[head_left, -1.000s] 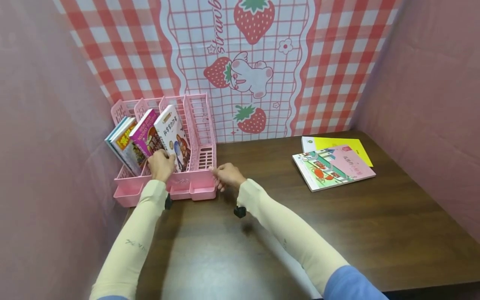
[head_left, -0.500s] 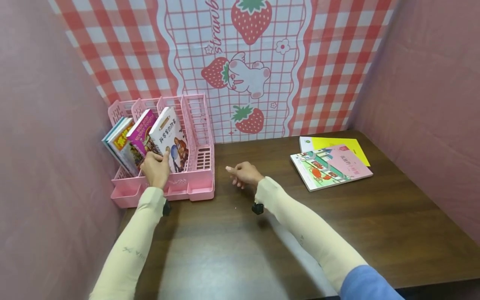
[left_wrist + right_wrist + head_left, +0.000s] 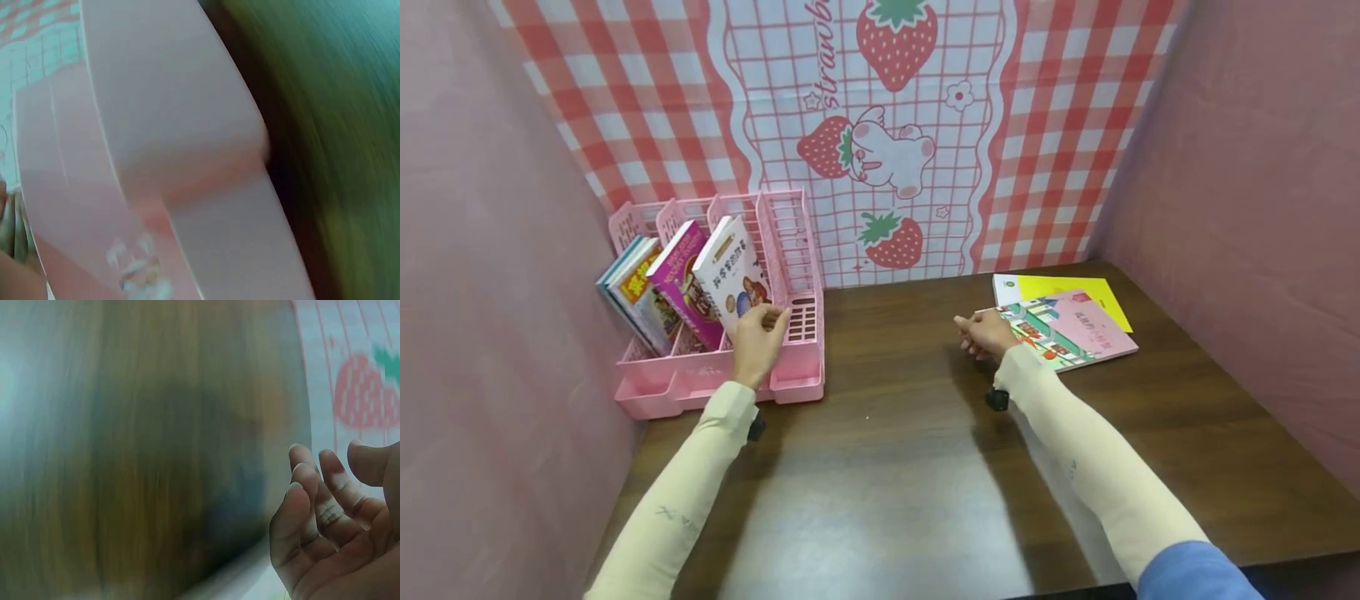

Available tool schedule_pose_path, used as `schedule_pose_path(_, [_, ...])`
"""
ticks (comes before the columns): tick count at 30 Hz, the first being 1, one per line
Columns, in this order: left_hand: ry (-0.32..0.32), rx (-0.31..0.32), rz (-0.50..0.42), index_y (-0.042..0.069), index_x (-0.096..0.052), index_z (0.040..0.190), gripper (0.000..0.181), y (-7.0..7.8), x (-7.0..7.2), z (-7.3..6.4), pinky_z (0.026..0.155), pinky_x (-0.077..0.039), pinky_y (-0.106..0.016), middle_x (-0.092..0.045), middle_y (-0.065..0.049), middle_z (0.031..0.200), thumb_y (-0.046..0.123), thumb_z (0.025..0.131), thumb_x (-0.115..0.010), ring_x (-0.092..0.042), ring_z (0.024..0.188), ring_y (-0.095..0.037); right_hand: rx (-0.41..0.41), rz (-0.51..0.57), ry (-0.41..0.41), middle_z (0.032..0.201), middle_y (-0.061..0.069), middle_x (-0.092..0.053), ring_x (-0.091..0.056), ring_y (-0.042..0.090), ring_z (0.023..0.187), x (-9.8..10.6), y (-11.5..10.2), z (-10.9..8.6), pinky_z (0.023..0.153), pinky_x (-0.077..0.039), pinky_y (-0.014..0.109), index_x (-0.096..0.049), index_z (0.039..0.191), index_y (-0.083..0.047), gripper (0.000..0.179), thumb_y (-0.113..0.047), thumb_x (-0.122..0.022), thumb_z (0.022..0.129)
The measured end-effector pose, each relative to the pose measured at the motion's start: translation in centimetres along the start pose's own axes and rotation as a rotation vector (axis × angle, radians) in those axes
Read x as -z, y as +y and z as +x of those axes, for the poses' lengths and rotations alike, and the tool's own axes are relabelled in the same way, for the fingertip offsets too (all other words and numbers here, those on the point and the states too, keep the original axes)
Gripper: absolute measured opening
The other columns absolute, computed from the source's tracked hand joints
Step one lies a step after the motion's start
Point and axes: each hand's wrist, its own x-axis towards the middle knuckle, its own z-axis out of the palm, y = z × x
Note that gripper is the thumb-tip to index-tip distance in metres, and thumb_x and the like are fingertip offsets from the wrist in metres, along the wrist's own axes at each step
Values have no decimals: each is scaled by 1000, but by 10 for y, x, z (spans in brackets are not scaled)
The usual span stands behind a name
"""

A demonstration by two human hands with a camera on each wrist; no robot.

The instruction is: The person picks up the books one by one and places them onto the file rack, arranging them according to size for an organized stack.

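Note:
The left hand (image 3: pixel 758 342) is over the front of a pink book rack (image 3: pixel 722 360), overlapping the lower part of a white book (image 3: pixel 730 265) in the head view. Its fingers are loosely bent, with nothing seen in them. Left of the white book, a purple book (image 3: pixel 681 275) leans in its own slot. The right hand (image 3: pixel 987 333) overlaps the left edge of a pink-and-green picture book (image 3: pixel 1086 321) on the table. In the right wrist view, its fingers (image 3: pixel 297 509) are loosely curled and hold nothing.
Several thin books (image 3: pixel 642 292) lean in the rack's leftmost slot. Under the picture book lies a yellow book (image 3: pixel 1108 298). A strawberry-print cloth (image 3: pixel 895 192) hangs behind the brown table (image 3: pixel 880 467), and pink curtains (image 3: pixel 1247 208) flank it.
The left hand has left the purple book and moved right along the rack's front. From beside the rack, the right hand has travelled right to the picture book.

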Motion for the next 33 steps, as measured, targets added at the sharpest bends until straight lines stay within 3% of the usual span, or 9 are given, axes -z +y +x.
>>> schedule_pose_path(6, [-215,-32,-73,5,-78,99,17,11,-14,-8,69,-51,-22,-76,-7,85,21,94,-78,-69,73,-18,-40,-75,96,68,4,-67,-57,10,52,41,34,0,50,-51,24,-62,103,6,39,-32,-56,106])
schedule_pose_path(10, [-328,-56,-116,8,-78,99,17,17,-22,-13,68,-53,-24,-77,-4,86,24,95,-77,-69,72,-14,-77,-131,141,71,6,-65,-57,13,56,66,56,-9,52,-51,27,-63,101,6,42,-36,-60,103])
schedule_pose_path(14, [-409,-84,-106,9,-78,98,13,20,-26,-15,69,-54,-28,-77,-2,88,22,95,-76,-68,74,-13,-119,-263,181,80,11,-63,-58,21,68,96,80,-18,57,-48,30,-61,112,13,57,-42,-60,101])
schedule_pose_path(18, [-439,-101,-78,10,-78,98,12,23,-27,-14,71,-54,-30,-77,-1,90,21,96,-75,-68,77,-13,-251,-299,243,112,31,-56,-57,41,95,127,103,-29,73,-55,42,-38,138,22,86,-51,-60,98])
schedule_pose_path(22, [-459,-92,-74,10,-78,99,12,26,-28,-11,73,-54,-32,-77,-1,91,22,97,-74,-67,78,-13,-372,-310,304,131,49,-37,-45,59,117,154,125,-41,94,-49,60,-13,145,26,107,-58,-57,95])
schedule_pose_path(25, [-466,-82,-74,11,-78,100,12,26,-28,-10,73,-54,-31,-76,0,91,22,97,-74,-66,77,-13,-384,-253,303,116,44,-46,-52,52,105,167,138,-48,87,-53,56,-28,137,27,100,-59,-57,95])
schedule_pose_path(28, [-463,-84,-75,12,-78,100,12,25,-29,-10,72,-53,-31,-76,0,91,23,97,-74,-66,77,-13,-368,-148,278,87,21,-54,-59,32,79,173,146,-52,68,-57,39,-48,120,18,80,-56,-61,95])
schedule_pose_path(30, [-460,-86,-77,12,-78,100,12,25,-30,-9,72,-53,-31,-76,1,90,23,97,-74,-66,76,-13,-370,-62,279,74,8,-55,-60,20,66,175,147,-53,60,-56,32,-51,112,13,65,-48,-64,96])
schedule_pose_path(33, [-458,-84,-81,12,-78,100,12,24,-31,-9,71,-53,-31,-76,1,89,23,97,-74,-65,75,-13,-385,51,278,69,3,-55,-60,13,58,174,145,-50,57,-56,27,-47,121,18,57,-35,-59,102])
